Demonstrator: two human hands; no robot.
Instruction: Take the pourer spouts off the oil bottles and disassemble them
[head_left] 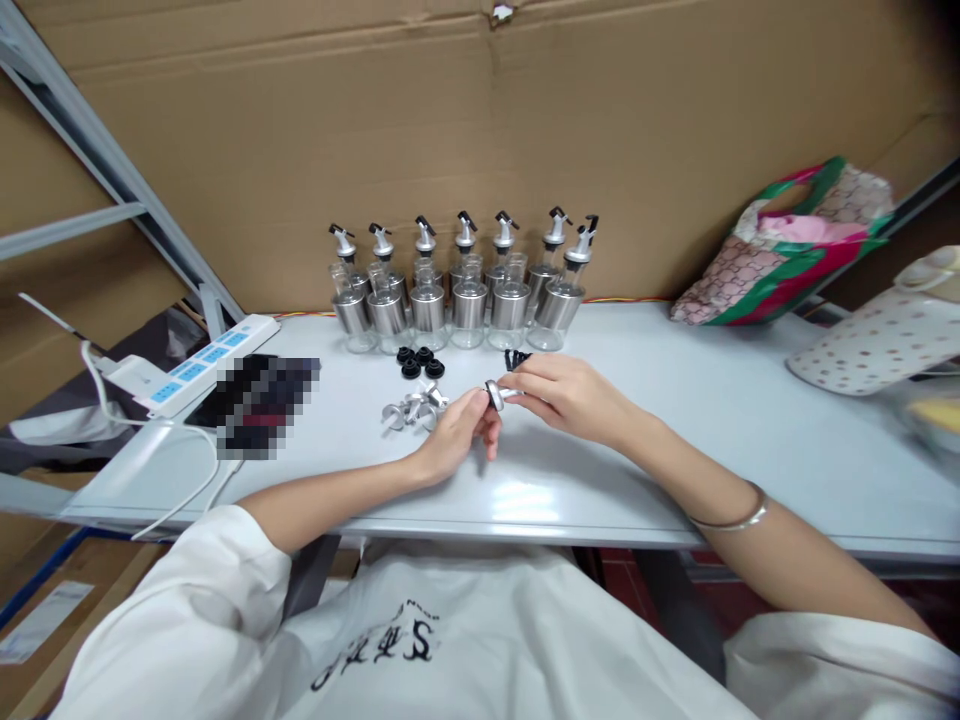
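Above the near half of the table, my two hands meet at a silver pourer spout (495, 395) with a dark underside. My left hand (457, 432) pinches its wide round end between thumb and fingers. From the other side, my right hand (570, 395) has its fingertips on the narrow silver tube. Just left of my hands lies a small pile of silver spout pieces (412, 410). Behind that pile sit several black rubber stoppers (424, 362). Small black pieces (516, 358) lie beyond my right hand, partly hidden by it.
Glass bottles with steel sleeves (469, 305) stand in two rows at the back, several topped with pourers. At left are a power strip (214, 365), cables and a pixelated dark object (262, 405). A patterned bag (757, 255) and a dotted white container (862, 335) are at right.
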